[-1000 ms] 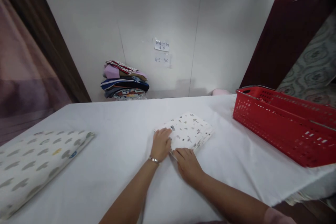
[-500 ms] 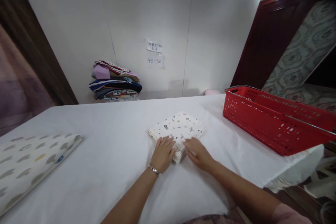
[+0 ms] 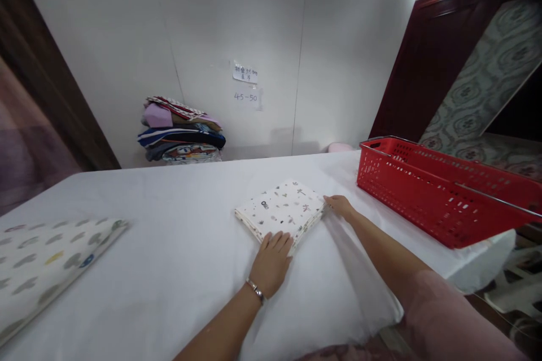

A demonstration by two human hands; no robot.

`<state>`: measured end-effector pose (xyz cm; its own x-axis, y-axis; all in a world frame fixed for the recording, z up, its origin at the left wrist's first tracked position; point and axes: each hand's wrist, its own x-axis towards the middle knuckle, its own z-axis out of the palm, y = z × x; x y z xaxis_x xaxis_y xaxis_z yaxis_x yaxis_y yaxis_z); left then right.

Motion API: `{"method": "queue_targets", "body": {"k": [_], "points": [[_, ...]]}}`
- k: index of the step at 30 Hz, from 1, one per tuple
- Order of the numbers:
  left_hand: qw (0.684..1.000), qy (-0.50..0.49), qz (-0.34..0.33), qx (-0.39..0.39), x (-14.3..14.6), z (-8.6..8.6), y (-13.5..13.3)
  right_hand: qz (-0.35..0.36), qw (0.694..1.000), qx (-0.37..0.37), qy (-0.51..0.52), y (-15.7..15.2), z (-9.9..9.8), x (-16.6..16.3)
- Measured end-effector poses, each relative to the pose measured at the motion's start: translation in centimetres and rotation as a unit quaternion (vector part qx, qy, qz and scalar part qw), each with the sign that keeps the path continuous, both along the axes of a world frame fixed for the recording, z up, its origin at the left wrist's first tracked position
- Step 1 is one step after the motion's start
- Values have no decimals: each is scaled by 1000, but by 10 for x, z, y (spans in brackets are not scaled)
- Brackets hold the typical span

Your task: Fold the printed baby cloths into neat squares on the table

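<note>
A folded white cloth (image 3: 282, 206) with small printed plants and figures lies flat on the white-covered table (image 3: 169, 248), turned so that one corner points at me. My left hand (image 3: 273, 262), with a bracelet at its wrist, rests on that near corner, fingers laid out over the top. At the cloth's right corner is my right hand (image 3: 341, 206), its fingertips closed on the edge layers; the thumb is partly hidden. Another white cloth with grey shapes (image 3: 55, 262) lies at the left side of the table, apart from both hands.
To the right stands a red perforated basket (image 3: 423, 197) with metal handles. A stack of folded fabrics (image 3: 182, 132) sits beyond the far edge, against the white wall (image 3: 254, 11). Handwritten paper labels (image 3: 245, 96) are stuck to that wall.
My right hand has moved from the cloth's near edge out to its right corner. My left hand has shifted slightly down and right, over the near corner. The cloth lies flatter there.
</note>
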<state>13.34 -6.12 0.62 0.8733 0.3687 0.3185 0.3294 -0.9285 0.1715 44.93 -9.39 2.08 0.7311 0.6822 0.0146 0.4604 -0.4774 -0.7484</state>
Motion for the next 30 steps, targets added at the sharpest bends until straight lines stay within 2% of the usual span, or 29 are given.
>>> {"method": "queue_targets", "body": {"k": [5, 11, 16, 19, 21, 24, 27, 30], "points": [[1000, -1, 3, 3, 0, -1, 0, -13, 999, -35, -4, 11, -6, 2], [1000, -14, -1, 9, 0, -2, 0, -12, 998, -53, -42, 10, -14, 2], [1000, -5, 2, -7, 0, -2, -1, 16, 991, -75, -107, 10, -2, -4], [1000, -5, 3, -14, 0, -1, -2, 59, 982, -46, -172, 11, 6, -25], [1000, -10, 2, -11, 0, -1, -3, 137, 965, -26, -222, 10, 5, -43], [1000, -9, 7, -9, -1, -1, -4, 260, 924, -66, -272, 3, -5, -64], [1000, -8, 8, -11, -1, -2, -4, 285, 909, -126, -276, -3, -11, -69], [1000, -14, 6, -13, -2, -4, -4, 287, 902, -157, -282, -1, -3, -71]]}}
